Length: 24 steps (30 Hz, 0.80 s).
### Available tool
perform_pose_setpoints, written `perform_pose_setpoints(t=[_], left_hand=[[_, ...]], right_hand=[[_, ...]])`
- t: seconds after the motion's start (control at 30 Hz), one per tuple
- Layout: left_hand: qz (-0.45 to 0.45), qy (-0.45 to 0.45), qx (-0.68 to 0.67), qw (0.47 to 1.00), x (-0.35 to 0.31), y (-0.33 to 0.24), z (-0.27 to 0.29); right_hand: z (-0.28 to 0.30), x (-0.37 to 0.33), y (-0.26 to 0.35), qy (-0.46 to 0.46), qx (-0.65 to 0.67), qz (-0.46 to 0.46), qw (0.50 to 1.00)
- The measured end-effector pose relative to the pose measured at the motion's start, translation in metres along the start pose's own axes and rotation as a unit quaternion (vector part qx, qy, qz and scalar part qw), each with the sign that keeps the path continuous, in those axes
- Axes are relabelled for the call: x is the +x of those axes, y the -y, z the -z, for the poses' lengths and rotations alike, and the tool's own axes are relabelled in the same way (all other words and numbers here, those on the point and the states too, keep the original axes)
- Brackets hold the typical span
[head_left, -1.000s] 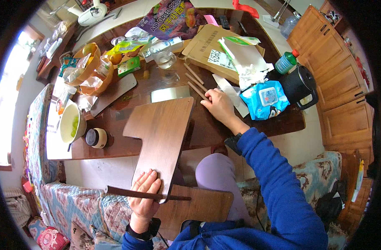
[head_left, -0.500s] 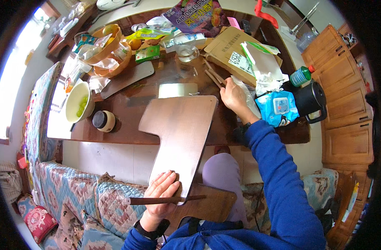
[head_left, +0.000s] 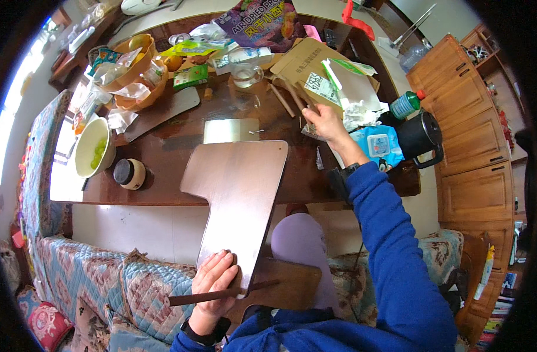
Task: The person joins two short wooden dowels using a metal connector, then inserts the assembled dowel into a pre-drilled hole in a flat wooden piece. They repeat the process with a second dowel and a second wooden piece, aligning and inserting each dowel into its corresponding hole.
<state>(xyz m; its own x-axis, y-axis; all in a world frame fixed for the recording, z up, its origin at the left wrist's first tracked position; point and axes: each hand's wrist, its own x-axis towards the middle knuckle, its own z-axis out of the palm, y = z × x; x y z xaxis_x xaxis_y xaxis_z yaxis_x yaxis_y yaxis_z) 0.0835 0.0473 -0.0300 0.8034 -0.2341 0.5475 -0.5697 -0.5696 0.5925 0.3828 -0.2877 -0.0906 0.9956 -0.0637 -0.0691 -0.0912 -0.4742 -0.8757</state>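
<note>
A brown L-shaped board slants from over the table's front edge down to my lap. My left hand lies on its near end, fingers stretched flat on the surface, the thumb hidden. A dark brown rod crosses over that hand at the board's near edge; how it joins the board is unclear. At the cardboard's near edge, my right hand is closed on a brown wooden rod. A second rod lies on the table beside it. Crumpled clear plastic lies under the right hand.
On the table are flattened cardboard, a blue wipes pack, a black mug, a green bottle, a glass jug, a bowl of green fruit and a jar. Another board is by my lap.
The view has shifted, moving the scene slightly left. My right hand has closed on one rod and drawn it apart from the other. The left hand stays on the board.
</note>
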Motion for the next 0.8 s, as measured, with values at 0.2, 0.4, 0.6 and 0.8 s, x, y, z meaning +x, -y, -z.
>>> perform_pose_setpoints(t=[0.2, 0.4, 0.6, 0.8], left_hand=[[0.005, 0.024, 0.003, 1.0, -0.016, -0.011, 0.003], [0.001, 0.063, -0.008, 0.998, -0.031, -0.014, 0.009], [0.009, 0.078, -0.026, 0.997, -0.028, -0.014, 0.012], [0.02, 0.1, -0.018, 0.995, -0.02, -0.019, 0.014]], right_hand=[[0.036, -0.021, 0.01, 0.052, 0.235, -0.056, 0.969], [0.022, -0.019, -0.01, 0.009, 0.131, -0.097, 0.987], [-0.009, 0.011, -0.016, -0.054, -0.151, -0.016, 0.987], [-0.031, 0.011, -0.006, -0.052, -0.36, -0.021, 0.931]])
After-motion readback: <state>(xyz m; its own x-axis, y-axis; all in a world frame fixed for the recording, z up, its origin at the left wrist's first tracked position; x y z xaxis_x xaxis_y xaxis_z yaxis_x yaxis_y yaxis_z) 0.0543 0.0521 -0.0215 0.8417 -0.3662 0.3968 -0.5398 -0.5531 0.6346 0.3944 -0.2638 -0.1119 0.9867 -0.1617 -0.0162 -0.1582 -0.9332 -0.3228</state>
